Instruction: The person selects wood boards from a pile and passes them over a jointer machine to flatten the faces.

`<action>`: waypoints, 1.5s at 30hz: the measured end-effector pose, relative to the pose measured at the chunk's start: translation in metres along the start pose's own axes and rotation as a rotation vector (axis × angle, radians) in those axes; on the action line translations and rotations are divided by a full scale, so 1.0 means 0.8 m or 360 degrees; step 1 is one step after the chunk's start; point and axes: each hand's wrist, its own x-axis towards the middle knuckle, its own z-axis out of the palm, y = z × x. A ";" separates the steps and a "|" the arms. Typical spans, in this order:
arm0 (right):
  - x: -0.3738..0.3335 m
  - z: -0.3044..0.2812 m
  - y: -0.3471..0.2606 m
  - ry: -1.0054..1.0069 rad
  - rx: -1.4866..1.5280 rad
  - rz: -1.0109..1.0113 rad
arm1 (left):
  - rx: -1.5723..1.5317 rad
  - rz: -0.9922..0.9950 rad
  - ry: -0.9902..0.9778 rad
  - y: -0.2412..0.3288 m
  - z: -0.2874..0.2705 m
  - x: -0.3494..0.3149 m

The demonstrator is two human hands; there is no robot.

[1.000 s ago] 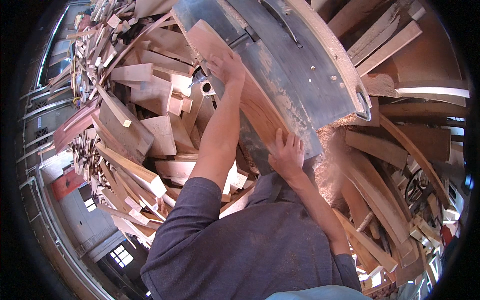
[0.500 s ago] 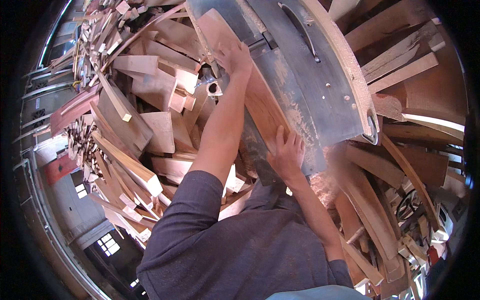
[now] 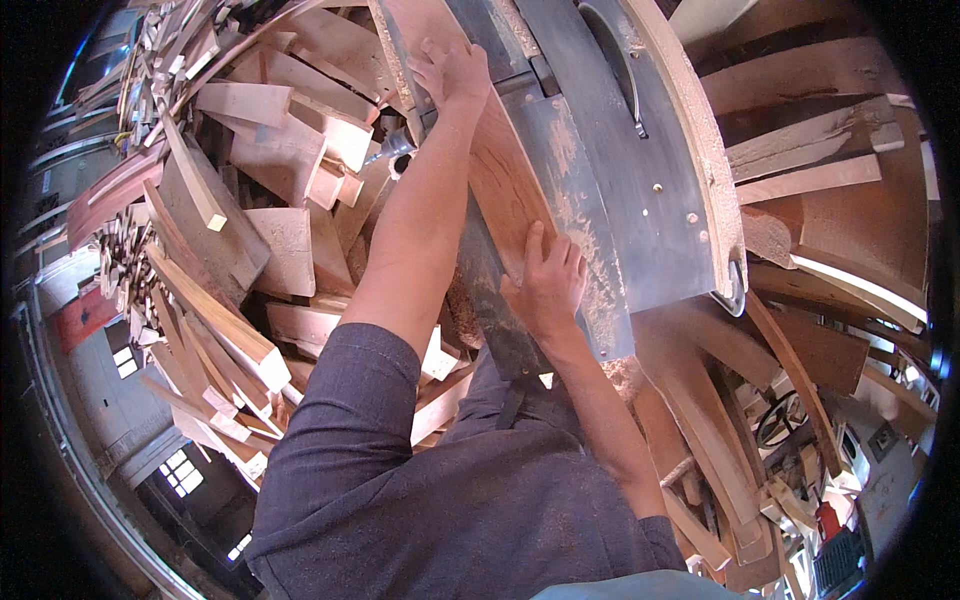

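Note:
A long reddish-brown wooden board (image 3: 505,165) lies flat on the dark metal bed of a woodworking machine (image 3: 600,250). Across the board's far part rests my left hand (image 3: 450,75), fingers spread and laid on the top face. My right hand (image 3: 548,285) is at the near end of the board, its fingers stretched out over the wood and the thumb by the left edge. Neither hand is wrapped round the board. The board's far end runs out of the picture at the top. Pale sawdust is smeared on the bed right of the board.
Offcuts and planks (image 3: 280,240) are heaped on the left, close to the machine. Long boards (image 3: 810,150) are stacked on the right. A sawdust-covered wooden edge (image 3: 715,150) borders the machine's right side, with a metal handle (image 3: 738,290) at its near corner.
Both hands have moved forward, away from me, along the machine bed, and the board has slid with them. The whole view has shifted slightly.

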 end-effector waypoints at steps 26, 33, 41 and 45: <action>0.187 0.025 -0.037 0.0122 -0.0028 -0.0009 | 0.0032 0.0127 -0.0027 -0.015 0.062 0.210; 0.228 0.026 -0.045 0.0215 0.0004 -0.0053 | 0.0006 0.0065 0.0194 -0.016 0.100 0.259; 0.282 0.030 -0.051 0.0206 -0.0024 -0.0037 | -0.0183 -0.0006 0.0212 0.018 0.101 0.304; 0.303 0.031 -0.061 0.0204 -0.0015 -0.0076 | -0.0159 -0.0006 0.0260 -0.005 0.108 0.332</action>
